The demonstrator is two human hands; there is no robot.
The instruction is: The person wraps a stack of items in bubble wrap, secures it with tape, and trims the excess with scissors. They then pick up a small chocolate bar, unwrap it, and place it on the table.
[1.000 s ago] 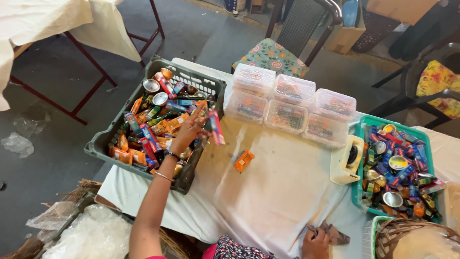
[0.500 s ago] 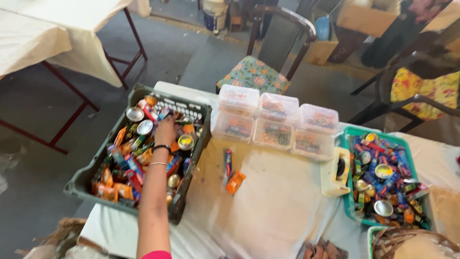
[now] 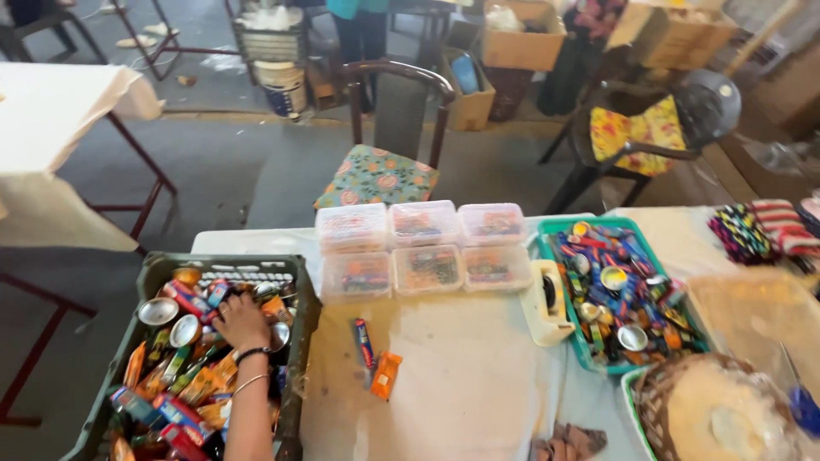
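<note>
- Your left hand [image 3: 242, 322], lower left of the frame: palm down, fingers spread apart, resting on the packets and tins inside the dark green crate [image 3: 299, 341]; whether it grips anything you cannot tell.
- Your right hand [image 3: 565, 446], bottom edge, right of centre: only the fingertips show, lying on the white tablecloth [image 3: 478, 393]; their grip you cannot tell.
- Orange packet [image 3: 386, 375] and slim red-and-blue packet [image 3: 364, 341], centre, just beside each other.
- Six clear lidded tubs [image 3: 423, 248], above centre.
- Teal tray [image 3: 555, 235] of sweets, right.
</note>
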